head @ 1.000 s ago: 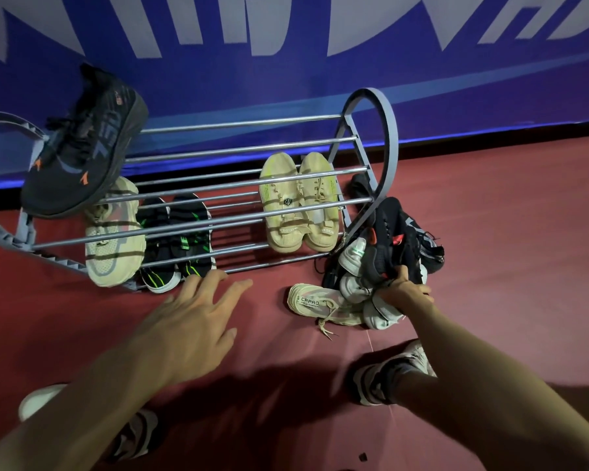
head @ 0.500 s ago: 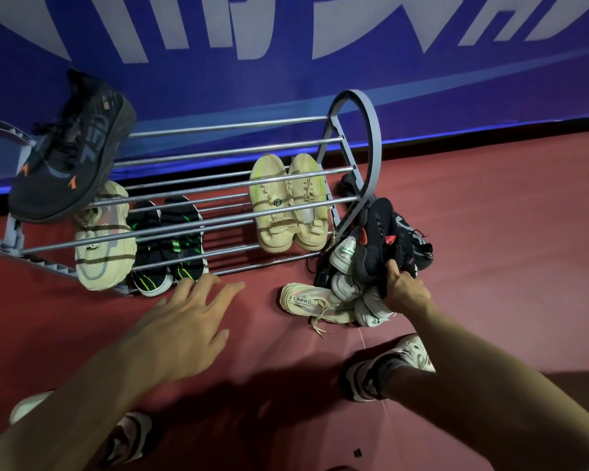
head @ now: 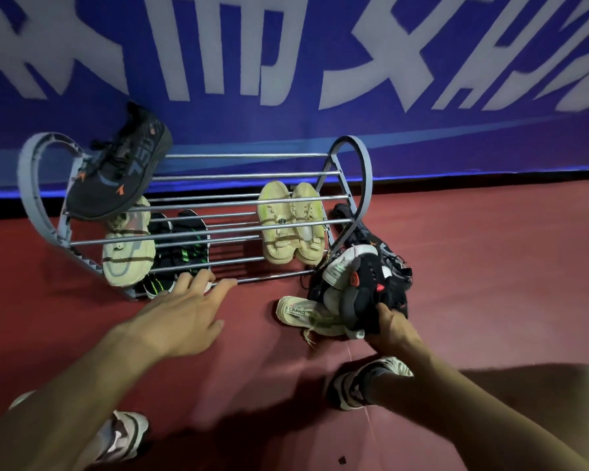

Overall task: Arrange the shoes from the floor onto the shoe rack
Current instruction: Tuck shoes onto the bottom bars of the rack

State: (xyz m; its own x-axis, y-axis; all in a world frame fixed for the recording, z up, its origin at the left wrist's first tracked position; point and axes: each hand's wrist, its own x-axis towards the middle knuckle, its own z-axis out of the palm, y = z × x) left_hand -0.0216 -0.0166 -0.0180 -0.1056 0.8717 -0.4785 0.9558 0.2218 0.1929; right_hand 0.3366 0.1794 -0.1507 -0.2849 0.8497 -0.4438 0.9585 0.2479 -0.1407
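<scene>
Right hand grips a black shoe at the pile, lower right; yanking it could scatter the others. Left hand hangs spread-fingered, holding nothing, by the rack.

You faced a shoe rack with shiny metal rails and matt grey plastic ends, knit-mesh shoes, and a smooth red floor.

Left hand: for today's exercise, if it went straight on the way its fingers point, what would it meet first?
The left hand points up and right at the shoe rack; its fingertips already seem to reach the lowest front bar, so that comes first, though depth is unclear.
</scene>
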